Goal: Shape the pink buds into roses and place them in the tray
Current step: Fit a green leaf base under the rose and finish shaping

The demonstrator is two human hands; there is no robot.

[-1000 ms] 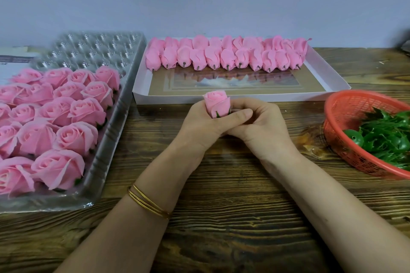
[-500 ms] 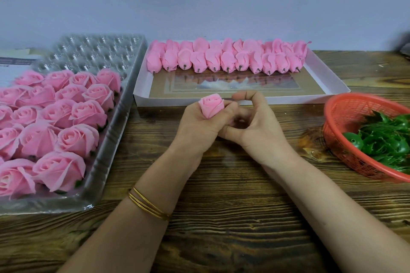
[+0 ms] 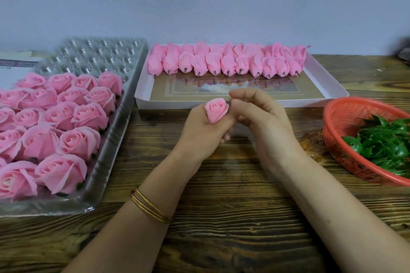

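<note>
Right hand (image 3: 261, 117) has lifted, curled empty beside the soft, layered pink bud (image 3: 216, 109) the left hand (image 3: 203, 132) grips.

Head camera looks forward and down, close over hands (image 3: 206, 131) and table (image 3: 221, 239).

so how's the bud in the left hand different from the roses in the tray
The bud is narrow, petals wrapped tight; the roses are wider, outer petals flared. The left hand holds the bud upright over the table; the roses sit packed in the tray. Green shows under some roses, none under the bud. Both are pink with spiral centres.
</note>
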